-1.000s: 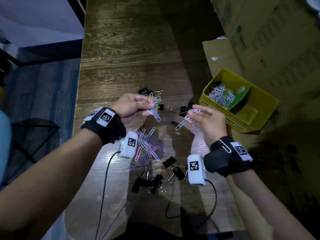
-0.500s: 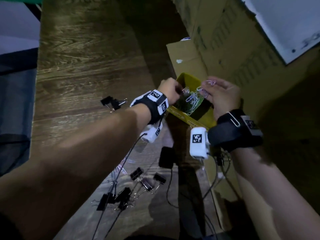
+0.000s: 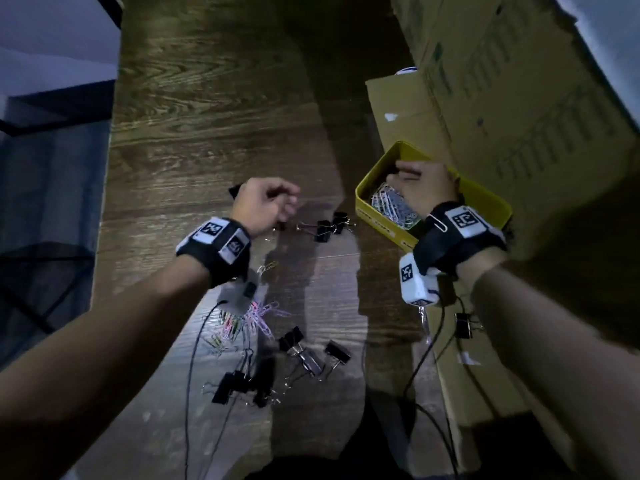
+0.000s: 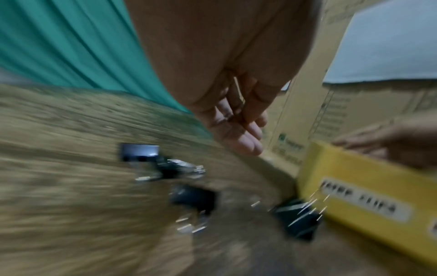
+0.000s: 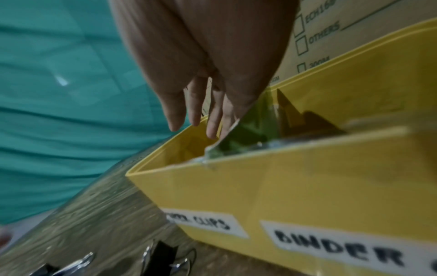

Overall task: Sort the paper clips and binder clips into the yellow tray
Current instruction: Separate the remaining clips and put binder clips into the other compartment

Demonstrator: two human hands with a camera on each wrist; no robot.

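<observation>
The yellow tray [image 3: 379,224] stands at the table's right, against cardboard boxes; its front wall [image 5: 295,190] carries labels, one ending in "CLIPS", one starting "BINDER". Silver paper clips [image 3: 391,206] lie in its left compartment, beside a green divider [image 5: 248,128]. My right hand [image 3: 410,178] hovers over that compartment with straight, empty fingers [image 5: 212,119]. My left hand [image 3: 282,204] hangs above the table left of the tray, its fingers [image 4: 243,138] relaxed and holding nothing. Black binder clips [image 3: 327,225] lie between my hands. A pile of coloured paper clips [image 3: 252,318] lies nearer me.
Several more binder clips [image 3: 311,355] lie near the table's front edge, and one binder clip [image 3: 464,325] sits on the flat cardboard [image 3: 460,393] at the right. Tall cardboard boxes [image 3: 519,98] stand behind the tray. Thin cables [image 3: 194,358] trail from both wrists across the table.
Both hands carried paper clips to the tray. Since then the clips have left both hands, the left hand has drawn back left over the table, and the right stays above the tray.
</observation>
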